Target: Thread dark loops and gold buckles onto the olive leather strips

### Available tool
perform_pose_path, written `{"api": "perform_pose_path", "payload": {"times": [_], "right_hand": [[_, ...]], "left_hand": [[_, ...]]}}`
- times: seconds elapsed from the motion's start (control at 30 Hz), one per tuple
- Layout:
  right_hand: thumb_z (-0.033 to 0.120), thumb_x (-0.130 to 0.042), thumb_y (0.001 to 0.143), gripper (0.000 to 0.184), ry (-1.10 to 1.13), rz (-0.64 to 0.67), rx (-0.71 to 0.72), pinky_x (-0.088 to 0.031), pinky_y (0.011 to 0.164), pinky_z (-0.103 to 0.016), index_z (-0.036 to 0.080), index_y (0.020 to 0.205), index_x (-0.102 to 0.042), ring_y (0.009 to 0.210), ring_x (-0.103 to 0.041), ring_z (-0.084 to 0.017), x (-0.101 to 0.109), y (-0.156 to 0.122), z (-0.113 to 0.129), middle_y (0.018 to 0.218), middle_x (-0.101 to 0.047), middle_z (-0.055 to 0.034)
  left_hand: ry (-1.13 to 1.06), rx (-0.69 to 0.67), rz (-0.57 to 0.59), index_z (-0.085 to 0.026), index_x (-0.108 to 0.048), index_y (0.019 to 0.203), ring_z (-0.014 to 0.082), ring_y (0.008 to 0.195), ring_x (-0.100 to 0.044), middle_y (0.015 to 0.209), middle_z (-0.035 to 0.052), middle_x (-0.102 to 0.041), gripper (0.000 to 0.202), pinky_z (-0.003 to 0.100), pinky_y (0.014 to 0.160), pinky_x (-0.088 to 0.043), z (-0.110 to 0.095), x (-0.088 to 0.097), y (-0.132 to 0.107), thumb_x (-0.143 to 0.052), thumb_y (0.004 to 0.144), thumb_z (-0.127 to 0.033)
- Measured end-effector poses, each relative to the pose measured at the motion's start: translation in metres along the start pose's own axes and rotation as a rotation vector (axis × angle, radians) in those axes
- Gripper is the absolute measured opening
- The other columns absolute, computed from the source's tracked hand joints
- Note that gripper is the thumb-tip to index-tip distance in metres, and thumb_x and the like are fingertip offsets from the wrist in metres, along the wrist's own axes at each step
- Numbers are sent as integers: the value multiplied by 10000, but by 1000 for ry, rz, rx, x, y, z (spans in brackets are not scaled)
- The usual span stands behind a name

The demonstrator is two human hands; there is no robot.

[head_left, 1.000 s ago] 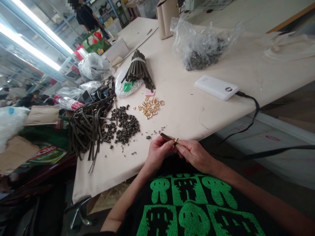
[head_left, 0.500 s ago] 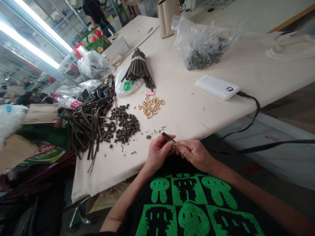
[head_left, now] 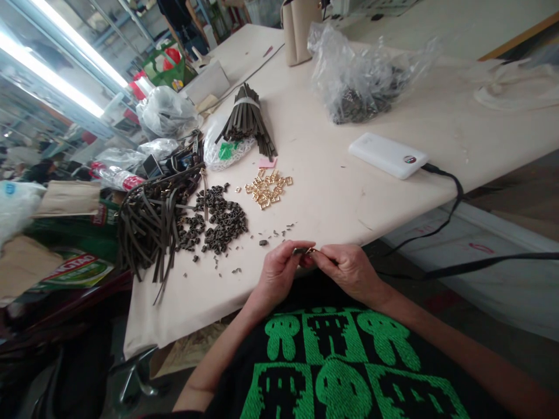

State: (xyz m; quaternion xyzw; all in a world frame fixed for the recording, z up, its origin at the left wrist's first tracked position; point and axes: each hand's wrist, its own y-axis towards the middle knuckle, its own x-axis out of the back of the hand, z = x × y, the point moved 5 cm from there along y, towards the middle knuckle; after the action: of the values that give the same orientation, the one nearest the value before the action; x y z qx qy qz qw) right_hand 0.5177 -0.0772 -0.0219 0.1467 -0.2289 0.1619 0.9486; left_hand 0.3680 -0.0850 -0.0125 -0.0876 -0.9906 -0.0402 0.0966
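Observation:
Close to my body, just off the table's front edge, both hands meet in front of my chest. My left hand (head_left: pixel 279 269) is closed on a short dark strap (head_left: pixel 300 251). Fingers of my right hand (head_left: pixel 349 269) pinch a small gold buckle (head_left: pixel 311 250) at the strap's end; how the two are joined is too small to make out. Beyond my hands lie a cluster of gold buckles (head_left: pixel 267 191), a heap of small dark loops (head_left: pixel 222 221) and a bundle of dark straps (head_left: pixel 247 119) tied with a white band.
Long dark straps (head_left: pixel 146 233) hang over the table's left edge. A white power bank (head_left: pixel 386 156) with a black cable (head_left: pixel 454 198) sits to the right. Behind it are a clear plastic bag (head_left: pixel 358 87) of dark pieces and a beige bag (head_left: pixel 296 32). A person (head_left: pixel 183 23) stands far back.
The strap has tipped from pointing up and away to lying nearly level between my hands. My left fingers have wrapped further over it. Things on the table stay put.

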Motion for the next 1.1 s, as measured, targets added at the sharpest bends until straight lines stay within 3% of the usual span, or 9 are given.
{"api": "perform_pose_path", "payload": {"times": [0.1, 0.2, 0.33, 0.57, 0.7, 0.8, 0.93, 1.1], "right_hand": [[370, -457, 987, 419, 24, 18, 39, -315, 529, -265, 187, 640, -604, 521, -501, -132, 1, 1, 7, 556, -553, 12], [393, -433, 988, 458, 24, 36, 83, -291, 515, -268, 195, 585, -520, 501, -456, -125, 4, 2, 12, 531, -501, 18], [393, -416, 987, 447, 3, 85, 118, -273, 518, -273, 199, 592, -495, 506, -444, -125, 5, 1, 14, 540, -496, 16], [410, -438, 981, 471, -32, 212, 140, -237, 508, -277, 196, 561, -450, 484, -398, -114, 9, 1, 12, 515, -445, 30], [373, -577, 929, 257, -54, 218, 116, -318, 561, -277, 207, 740, -629, 585, -516, -142, 23, 8, 16, 650, -608, 5], [324, -652, 874, 104, -115, 194, 139, -352, 593, -285, 236, 827, -681, 636, -562, -162, 34, 19, 23, 723, -666, 1], [307, -625, 884, 122, -216, 207, 257, -354, 584, -285, 234, 800, -676, 620, -570, -162, 40, 36, 36, 714, -677, 1], [350, -537, 951, 243, -340, 269, 437, -374, 622, -292, 237, 791, -679, 663, -567, -175, 38, 62, 52, 743, -675, -17]], "left_hand": [[-155, 146, 57, -191, -716, 984, 111, 673, -620, 730, 9, -666, 165, 251, 687, -532, -2, 1, 2, -605, 902, -281], [-237, 251, 145, -193, -716, 1040, 125, 739, -628, 848, 44, -695, 213, 259, 719, -524, -10, 2, 1, -644, 884, -319], [-145, 264, 232, -198, -732, 1050, 167, 877, -649, 985, 82, -722, 221, 307, 835, -515, -21, 7, -1, -648, 883, -316], [-248, 347, 184, -171, -701, 888, 109, 666, -604, 752, 31, -681, 148, 238, 653, -485, -13, 10, -9, -713, 829, -305], [-211, 278, 106, -186, -694, 1013, 104, 660, -579, 776, 19, -649, 220, 229, 617, -452, -17, 17, -10, -702, 832, -311], [-39, 174, 106, -217, -696, 1099, 120, 696, -571, 825, 26, -650, 255, 243, 638, -447, -25, 21, -10, -665, 856, -288], [234, 21, 77, -226, -744, 973, 155, 791, -597, 851, 42, -685, 157, 275, 741, -442, -34, 23, -8, -617, 881, -230], [260, 12, -28, -210, -735, 857, 151, 692, -569, 731, 26, -669, 121, 263, 668, -428, -31, 26, -8, -621, 874, -249]]}}
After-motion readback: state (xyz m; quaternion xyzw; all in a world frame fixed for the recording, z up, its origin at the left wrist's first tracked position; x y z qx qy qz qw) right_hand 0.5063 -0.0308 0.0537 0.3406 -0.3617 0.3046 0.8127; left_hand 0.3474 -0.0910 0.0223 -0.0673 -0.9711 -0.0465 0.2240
